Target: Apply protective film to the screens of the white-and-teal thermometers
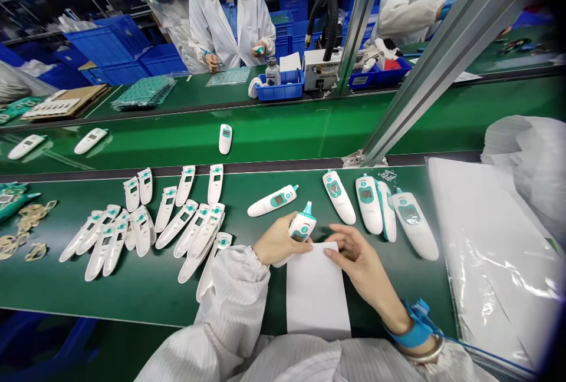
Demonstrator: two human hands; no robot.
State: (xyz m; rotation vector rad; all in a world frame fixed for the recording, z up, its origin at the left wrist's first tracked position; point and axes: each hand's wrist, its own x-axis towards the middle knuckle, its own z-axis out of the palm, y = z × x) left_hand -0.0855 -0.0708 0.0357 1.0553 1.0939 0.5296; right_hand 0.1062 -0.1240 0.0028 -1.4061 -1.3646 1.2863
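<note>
My left hand (279,239) is closed around a white and teal ear thermometer (302,227), its teal tip pointing up and away from me. Below it lies a white sheet of paper (316,293), whose top edge meets my left thumb. My right hand (359,257) is at the paper's upper right corner, fingers apart and thumb resting at the edge; a blue wrist strap (413,326) circles that wrist. Beyond my hands lie another thermometer (273,200) and several more at the right, including a large one (414,224).
White thermometer half-shells (142,230) lie in loose groups on the left of the green bench (145,296). A plastic bag (481,252) covers the right end. A green conveyor belt (177,140) carries several thermometers. A slanted metal post (424,87) stands ahead; people in white coats work behind.
</note>
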